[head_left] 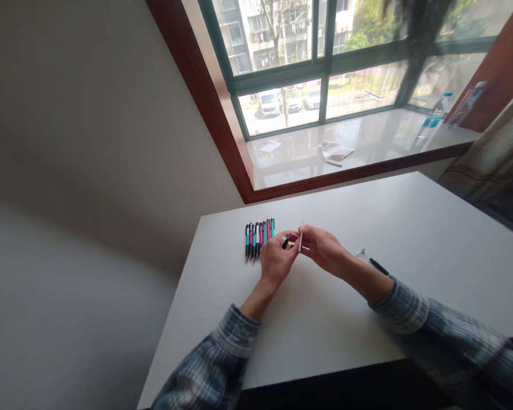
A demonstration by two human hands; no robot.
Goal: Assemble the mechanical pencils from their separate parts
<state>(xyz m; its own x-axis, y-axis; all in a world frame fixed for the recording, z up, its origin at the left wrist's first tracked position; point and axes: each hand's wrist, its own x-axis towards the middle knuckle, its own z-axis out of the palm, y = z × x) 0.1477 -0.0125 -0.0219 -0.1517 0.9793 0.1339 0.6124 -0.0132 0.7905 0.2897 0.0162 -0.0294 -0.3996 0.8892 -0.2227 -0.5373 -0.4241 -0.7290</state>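
My left hand [277,257] is closed around a short black-and-white pen part [285,242], mostly covered by the fingers. My right hand [322,247] pinches a thin white pen refill [300,242], held nearly upright where the fingertips of both hands meet. Just beyond my left hand, several click pens [253,239] in black, turquoise, pink and white lie side by side in a row. By my right wrist, a black pen piece [379,266] rests on the table, with a small pale part [361,252] next to it.
The white table [325,336] stands against a wall and a red-brown window frame [325,181]. On the sill are a crumpled cloth [336,152], a white paper [270,147] and bottles, one with a blue cap [436,114]. A curtain [491,148] hangs at the right.
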